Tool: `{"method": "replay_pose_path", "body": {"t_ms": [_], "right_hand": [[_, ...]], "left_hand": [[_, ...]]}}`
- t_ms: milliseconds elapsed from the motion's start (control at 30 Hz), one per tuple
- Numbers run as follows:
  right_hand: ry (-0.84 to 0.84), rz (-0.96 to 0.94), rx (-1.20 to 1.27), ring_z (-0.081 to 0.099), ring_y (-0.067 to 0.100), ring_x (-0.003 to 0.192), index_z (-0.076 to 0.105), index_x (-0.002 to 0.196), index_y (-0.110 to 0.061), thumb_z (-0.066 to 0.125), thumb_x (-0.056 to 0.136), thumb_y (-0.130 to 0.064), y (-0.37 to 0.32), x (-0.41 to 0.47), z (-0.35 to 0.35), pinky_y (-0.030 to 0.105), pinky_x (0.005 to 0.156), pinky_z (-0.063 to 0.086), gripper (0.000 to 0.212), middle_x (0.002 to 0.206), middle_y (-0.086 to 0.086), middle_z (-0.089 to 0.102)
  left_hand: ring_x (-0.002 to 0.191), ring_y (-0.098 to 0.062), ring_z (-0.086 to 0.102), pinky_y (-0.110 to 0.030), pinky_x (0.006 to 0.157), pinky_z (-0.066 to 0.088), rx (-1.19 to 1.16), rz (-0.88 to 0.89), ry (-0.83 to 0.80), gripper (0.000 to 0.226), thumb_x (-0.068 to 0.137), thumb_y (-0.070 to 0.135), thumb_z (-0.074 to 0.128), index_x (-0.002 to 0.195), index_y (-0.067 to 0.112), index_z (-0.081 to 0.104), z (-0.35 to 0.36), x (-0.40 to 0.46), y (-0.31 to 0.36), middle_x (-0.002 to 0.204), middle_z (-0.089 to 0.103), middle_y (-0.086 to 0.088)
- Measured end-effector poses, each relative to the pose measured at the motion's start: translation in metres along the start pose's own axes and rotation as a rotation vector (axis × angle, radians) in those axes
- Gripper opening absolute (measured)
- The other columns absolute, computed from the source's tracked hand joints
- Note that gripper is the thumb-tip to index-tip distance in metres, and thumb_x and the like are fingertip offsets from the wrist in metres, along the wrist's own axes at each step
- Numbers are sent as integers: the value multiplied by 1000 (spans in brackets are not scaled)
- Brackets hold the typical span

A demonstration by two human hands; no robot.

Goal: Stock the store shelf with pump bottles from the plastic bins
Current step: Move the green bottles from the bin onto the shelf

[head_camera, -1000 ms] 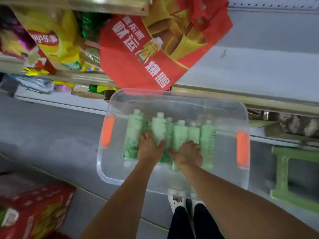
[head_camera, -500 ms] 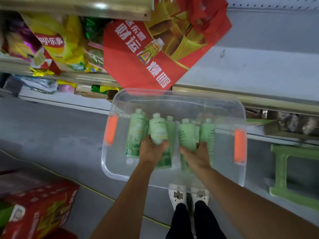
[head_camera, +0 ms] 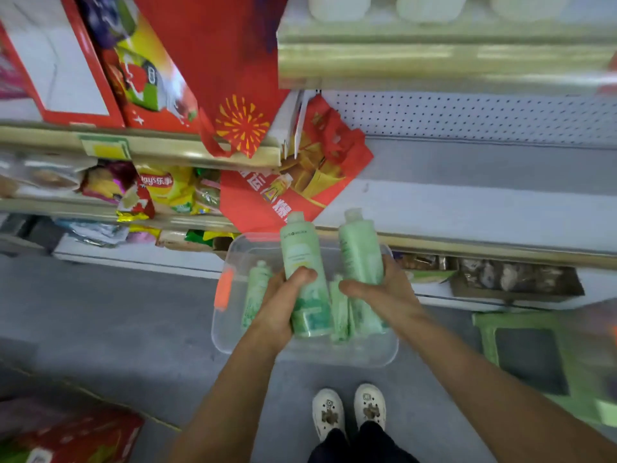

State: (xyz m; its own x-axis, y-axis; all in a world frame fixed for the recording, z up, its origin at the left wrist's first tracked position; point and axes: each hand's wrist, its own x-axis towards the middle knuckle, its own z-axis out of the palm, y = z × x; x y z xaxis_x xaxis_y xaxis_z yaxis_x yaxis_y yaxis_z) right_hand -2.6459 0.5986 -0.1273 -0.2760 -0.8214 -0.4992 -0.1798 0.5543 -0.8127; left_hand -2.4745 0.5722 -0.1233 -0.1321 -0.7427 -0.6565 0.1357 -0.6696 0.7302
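Green bottle (head_camera: 302, 262) gripped by L hand (head_camera: 278, 309) | 2nd bottle (head_camera: 360, 248) gripped by R hand (head_camera: 384, 292) | both above clear bin (head_camera: 233, 329), more bottles (head_camera: 255, 289) inside

Pale green bottles (head_camera: 302, 262); clear bin (head_camera: 300, 357), orange handle (head_camera: 223, 289); red bag (head_camera: 293, 192).

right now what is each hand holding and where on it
The left hand grips one pale green plastic bottle around its lower body. The right hand grips a second pale green bottle, also around its lower body.
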Motion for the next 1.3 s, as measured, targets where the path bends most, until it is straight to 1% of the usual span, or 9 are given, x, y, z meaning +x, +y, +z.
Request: {"method": "replay_pose_path", "body": {"t_ms": [100,233,400,533,633,767,1000,1167,1300], "right_hand": [[33,-123,9,65,12,78,47,104,-19,88,53,-31,-39,-27,-26,26,58,52,66,94,2,63],[145,-265,1,65,12,77,44,108,-21,84,66,-31,-80,-52,-64,32,65,56,60,90,-2,63],[153,-378,39,59,4,72,44,111,-19,66,81,-10,-116,-69,-116,13,55,47,38,91,-1,59],[220,-477,53,64,6,82,49,112,-22,76,78,-20,-139,-72,-159,21,66,53,44,95,-3,62],[272,-538,50,63,6,86,49,113,-21,79,76,-25,-158,-68,-197,21,66,50,48,96,-5,61],[321,-629,49,64,8,89,49,113,-20,85,70,-25,-182,-58,-251,25,71,53,56,98,-6,62],[423,-721,93,63,6,89,46,114,-18,84,69,-19,-221,-17,-344,27,75,52,59,100,-6,62],[458,-677,83,61,14,91,44,114,-15,86,67,-18,-239,40,-393,33,80,51,63,98,-5,59],[448,-622,71,60,24,99,41,112,-14,89,63,-15,-240,89,-415,46,90,53,68,106,5,59]], "left_hand": [[72,-31,67,-39,63,56,28,85,-101,55,67,26,85,111,4,61,26,-26,38,89,67,-20],[73,-28,67,-41,66,58,69,231,-174,52,62,33,82,107,13,64,61,-56,84,83,68,-13],[71,-27,67,-37,63,56,139,369,-227,29,76,26,79,101,19,66,110,-81,124,77,69,-7],[81,-24,70,-46,76,59,181,501,-242,44,76,27,80,114,21,60,152,-91,146,91,72,-6],[91,-22,70,-48,81,58,220,597,-247,48,74,31,81,114,28,54,187,-97,160,101,71,-4],[92,-27,70,-55,84,56,258,694,-293,53,70,35,83,113,29,53,235,-100,175,100,71,-3],[80,-1,69,-23,65,54,372,800,-337,41,78,31,77,113,29,56,311,-93,192,87,69,20],[84,-14,70,-33,71,57,361,782,-293,37,80,33,76,111,24,57,358,-79,200,98,69,-1],[79,-15,69,-36,72,59,300,765,-253,35,80,33,76,106,21,56,386,-68,210,92,69,-3]]}}
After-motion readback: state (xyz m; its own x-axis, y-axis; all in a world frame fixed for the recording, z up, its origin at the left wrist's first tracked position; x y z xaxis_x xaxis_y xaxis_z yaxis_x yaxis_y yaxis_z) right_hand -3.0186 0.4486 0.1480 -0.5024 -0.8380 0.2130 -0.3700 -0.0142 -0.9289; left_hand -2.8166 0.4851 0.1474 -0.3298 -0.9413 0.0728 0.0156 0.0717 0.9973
